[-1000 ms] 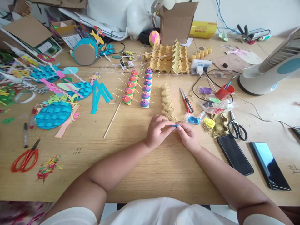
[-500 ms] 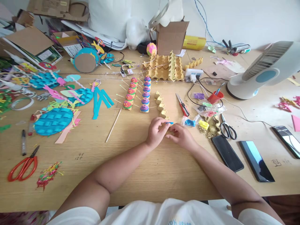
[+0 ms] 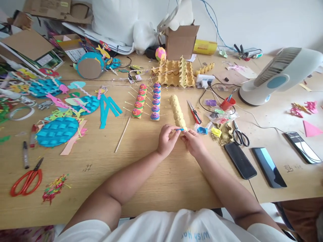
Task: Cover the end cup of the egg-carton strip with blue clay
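Observation:
My left hand and my right hand meet at the middle of the wooden table. Between their fingertips they pinch a small blue clay strip. Just beyond the fingers lies a bare yellow egg-carton strip. To its left stand two rows of painted egg-carton caterpillars stuck with pins. A bag with blue clay and a yellow clay lump lie right of my right hand.
A red utility knife, black scissors, two dark phones and a third phone lie at right; a fan stands behind. Red scissors, a wooden stick and blue paper crafts are at left.
The camera view has shifted, showing more of the table's right side. Both hands stayed together at the centre, still pinching the blue strip, now closer to the plain carton strip.

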The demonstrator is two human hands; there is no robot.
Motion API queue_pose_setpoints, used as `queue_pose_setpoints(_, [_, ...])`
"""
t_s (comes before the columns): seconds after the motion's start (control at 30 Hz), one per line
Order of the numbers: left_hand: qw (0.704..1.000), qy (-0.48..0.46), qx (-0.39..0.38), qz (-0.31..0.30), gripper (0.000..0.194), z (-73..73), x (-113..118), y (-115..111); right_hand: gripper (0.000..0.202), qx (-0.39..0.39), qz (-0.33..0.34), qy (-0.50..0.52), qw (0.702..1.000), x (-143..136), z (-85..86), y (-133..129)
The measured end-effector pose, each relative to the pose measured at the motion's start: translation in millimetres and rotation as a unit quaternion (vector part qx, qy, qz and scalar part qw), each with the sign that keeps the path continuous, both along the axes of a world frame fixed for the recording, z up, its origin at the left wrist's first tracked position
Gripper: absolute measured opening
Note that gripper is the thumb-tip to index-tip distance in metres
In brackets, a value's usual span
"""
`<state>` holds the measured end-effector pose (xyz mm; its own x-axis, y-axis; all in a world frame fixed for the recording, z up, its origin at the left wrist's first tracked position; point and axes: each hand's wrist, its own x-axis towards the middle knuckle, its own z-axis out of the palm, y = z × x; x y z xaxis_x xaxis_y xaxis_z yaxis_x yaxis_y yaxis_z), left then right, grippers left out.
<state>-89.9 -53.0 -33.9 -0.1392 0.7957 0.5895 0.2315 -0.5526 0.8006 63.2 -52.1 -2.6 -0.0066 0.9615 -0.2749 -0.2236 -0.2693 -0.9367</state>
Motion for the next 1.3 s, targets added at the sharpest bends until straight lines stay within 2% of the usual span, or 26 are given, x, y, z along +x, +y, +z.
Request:
queue_pose_setpoints(0.1, [1.000, -0.014, -0.026, -0.007, 0.016, -3.8, 1, 1, 0.067, -0.024, -0.031, 0.063, 0.997, -8, -6.0, 5])
queue_pose_setpoints(0.23, [0.996, -0.047, -0.070, -0.031, 0.017, -6.8, 2, 0, 0.069, -0.041, -0.042, 0.105, 0.993, -7, -8.8, 2])
queue_pose_setpoints(0.37, [0.993, -0.062, -0.092, -0.049, 0.015, -5.5, 2, -2, 0.071, -0.022, -0.055, 0.126, 0.990, -7, -12.7, -5])
queue_pose_setpoints(0.47, [0.992, -0.069, -0.093, -0.046, 0.015, -3.4, 1, -3, 0.074, 0.019, -0.019, 0.126, 0.992, -9, -14.5, -7])
queue_pose_setpoints(0.57, [0.992, -0.076, -0.092, -0.041, 0.016, -2.2, 1, -2, 0.061, 0.057, 0.029, 0.093, 0.994, -9, -11.4, -6])
queue_pose_setpoints(0.77, [0.989, -0.113, -0.087, -0.048, 0.016, -4.1, 0, 2, 0.063, 0.055, 0.056, 0.045, 0.996, -2, -3.2, 6])
queue_pose_setpoints(0.9, [0.986, -0.110, -0.102, -0.069, 0.020, -6.9, -1, 5, 0.062, 0.069, 0.086, 0.050, 0.993, 5, -8.4, 17])
queue_pose_setpoints(1.03, [0.989, -0.083, -0.098, -0.069, 0.019, -8.1, -3, 6, 0.059, 0.109, 0.077, 0.067, 0.989, 6, -14.1, 19])
queue_pose_setpoints(1.17, [0.991, -0.088, -0.090, -0.050, 0.017, -7.1, -4, 6, 0.058, 0.088, 0.100, 0.100, 0.986, 5, -14.3, 15])
queue_pose_setpoints(1.3, [0.988, -0.089, -0.111, -0.057, 0.020, -5.1, -5, 4, 0.058, 0.055, 0.095, 0.120, 0.987, 6, -13.9, 14])
